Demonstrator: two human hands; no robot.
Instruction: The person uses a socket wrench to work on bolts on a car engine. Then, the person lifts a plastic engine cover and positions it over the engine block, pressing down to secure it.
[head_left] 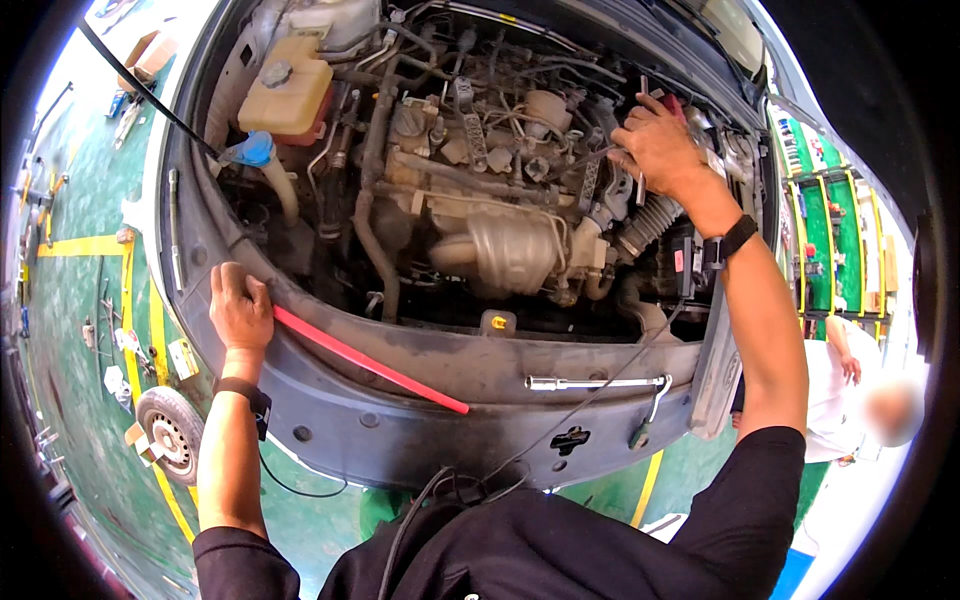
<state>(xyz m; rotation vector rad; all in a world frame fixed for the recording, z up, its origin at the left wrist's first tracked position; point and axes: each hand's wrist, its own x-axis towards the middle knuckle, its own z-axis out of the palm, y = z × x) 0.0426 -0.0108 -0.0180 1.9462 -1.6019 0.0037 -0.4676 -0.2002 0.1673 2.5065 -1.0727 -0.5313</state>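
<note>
My left hand point(241, 308) is at the left front edge of the engine bay, fingers curled round the near end of a long red bar point(370, 360). The bar slants across the front panel; its other end lies toward the middle. Over the right rear of the engine point(500, 160), my right hand point(662, 148) is closed round a thin metal rod point(642, 190). The rod shows above and below the fingers, and its full shape is hidden. A red object point(674, 106) sits just behind this hand. Below it runs a ribbed hose point(650, 225).
A ratchet wrench point(590, 383) lies on the front panel. At the left stand a yellowish tank point(287, 90) and a blue-capped filler neck point(262, 152). A black cable point(545, 435) crosses the panel. A wheel point(172, 432) lies on the floor; another person point(835, 385) is at right.
</note>
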